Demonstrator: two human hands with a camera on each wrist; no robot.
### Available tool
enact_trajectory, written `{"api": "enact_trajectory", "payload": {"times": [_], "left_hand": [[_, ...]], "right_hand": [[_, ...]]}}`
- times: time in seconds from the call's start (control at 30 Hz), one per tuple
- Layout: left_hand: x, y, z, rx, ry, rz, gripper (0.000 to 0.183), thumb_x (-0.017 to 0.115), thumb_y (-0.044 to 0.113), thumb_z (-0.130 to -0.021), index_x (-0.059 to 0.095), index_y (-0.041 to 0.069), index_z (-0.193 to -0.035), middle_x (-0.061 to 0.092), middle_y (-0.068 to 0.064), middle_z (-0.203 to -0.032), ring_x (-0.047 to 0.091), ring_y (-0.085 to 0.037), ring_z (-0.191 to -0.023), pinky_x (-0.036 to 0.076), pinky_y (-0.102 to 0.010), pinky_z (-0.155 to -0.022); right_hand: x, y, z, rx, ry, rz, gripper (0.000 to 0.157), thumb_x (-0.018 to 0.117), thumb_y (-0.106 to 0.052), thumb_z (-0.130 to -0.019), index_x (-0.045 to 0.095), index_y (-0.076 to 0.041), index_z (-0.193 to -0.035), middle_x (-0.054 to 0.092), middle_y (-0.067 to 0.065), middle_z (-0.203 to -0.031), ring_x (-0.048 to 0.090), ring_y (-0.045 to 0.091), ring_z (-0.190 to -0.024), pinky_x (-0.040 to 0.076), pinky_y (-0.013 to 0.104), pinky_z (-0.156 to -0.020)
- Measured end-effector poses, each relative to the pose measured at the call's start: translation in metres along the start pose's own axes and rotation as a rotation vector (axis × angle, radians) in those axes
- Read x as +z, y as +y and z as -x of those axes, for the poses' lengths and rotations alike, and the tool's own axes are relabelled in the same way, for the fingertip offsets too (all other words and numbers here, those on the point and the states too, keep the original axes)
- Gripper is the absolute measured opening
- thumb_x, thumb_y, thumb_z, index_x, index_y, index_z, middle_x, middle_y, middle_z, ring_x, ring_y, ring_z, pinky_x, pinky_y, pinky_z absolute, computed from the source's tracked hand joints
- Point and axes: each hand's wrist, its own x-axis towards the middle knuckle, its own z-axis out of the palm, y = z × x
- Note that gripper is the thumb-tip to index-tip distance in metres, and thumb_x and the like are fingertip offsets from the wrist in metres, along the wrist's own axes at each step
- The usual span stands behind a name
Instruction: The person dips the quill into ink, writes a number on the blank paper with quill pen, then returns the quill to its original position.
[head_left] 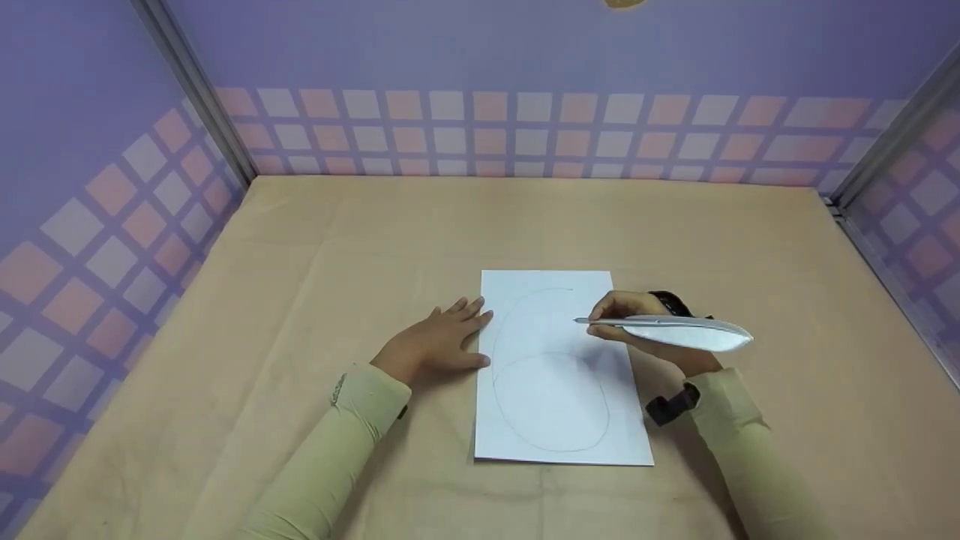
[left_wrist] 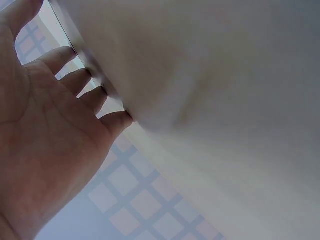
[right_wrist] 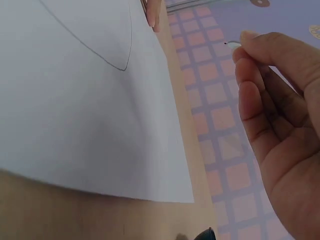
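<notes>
A white sheet of paper (head_left: 555, 405) lies on the table, carrying a thin drawn line (head_left: 551, 451) that forms a large figure 6. My left hand (head_left: 435, 341) rests at the sheet's left edge with fingers spread, fingertips right at the border. Between thumb and fingers, my right hand (head_left: 628, 303) pinches a silvery-white feather-shaped pen (head_left: 690, 334) over the upper right of the sheet. Its tip points left, beside the top end of the line. In the right wrist view the pen tip (right_wrist: 232, 44) sticks out past the thumb, raised off the paper; the rest is hidden by the hand.
A tan cloth (head_left: 337, 247) covers the table. Purple walls with pink and white squares (head_left: 487, 135) enclose the back and sides, joined by metal corner posts (head_left: 202, 90). Dark straps (head_left: 673, 405) are around the right wrist.
</notes>
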Motion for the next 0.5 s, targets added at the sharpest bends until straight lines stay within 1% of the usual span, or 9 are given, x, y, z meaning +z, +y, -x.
{"api": "enact_trajectory", "payload": {"times": [0.13, 0.2, 0.33, 0.5], "left_hand": [[0.000, 0.000, 0.000, 0.008, 0.002, 0.011, 0.080, 0.054, 0.053, -0.092, 0.018, 0.021, -0.155, 0.003, -0.001, -0.163, 0.000, -0.024, -0.151, 0.004, -0.051, -0.121], [0.000, 0.000, 0.001, 0.007, 0.005, 0.015, 0.080, 0.054, 0.053, -0.092, 0.018, 0.021, -0.155, 0.004, 0.000, -0.163, 0.000, -0.024, -0.151, 0.004, -0.051, -0.121], [0.000, 0.000, 0.001, 0.000, 0.006, 0.016, 0.079, 0.054, 0.053, -0.092, 0.018, 0.021, -0.155, 0.004, 0.000, -0.163, 0.000, -0.023, -0.151, 0.004, -0.050, -0.121], [0.000, 0.000, -0.001, -0.005, 0.002, 0.002, 0.079, 0.054, 0.053, -0.092, 0.018, 0.021, -0.155, 0.004, 0.000, -0.163, 0.000, -0.023, -0.151, 0.005, -0.050, -0.121]], "right_hand": [[-0.006, 0.005, 0.003, -0.098, 0.047, -0.006, 0.016, 0.069, -0.003, -0.086, 0.064, 0.010, -0.096, 0.069, -0.003, -0.085, 0.063, 0.007, -0.072, 0.052, 0.019, -0.064], [-0.009, 0.006, 0.006, -0.128, 0.077, -0.003, 0.014, 0.068, 0.001, -0.086, 0.063, 0.010, -0.095, 0.068, -0.005, -0.084, 0.062, 0.005, -0.072, 0.051, 0.017, -0.062], [-0.015, 0.009, 0.009, -0.158, 0.138, 0.019, 0.010, 0.067, 0.004, -0.085, 0.063, 0.011, -0.092, 0.067, -0.007, -0.083, 0.058, 0.001, -0.070, 0.048, 0.013, -0.060], [-0.021, 0.015, 0.014, -0.209, 0.205, 0.053, 0.007, 0.067, 0.009, -0.083, 0.064, 0.010, -0.089, 0.067, -0.006, -0.082, 0.058, 0.000, -0.066, 0.047, 0.012, -0.057]]}}
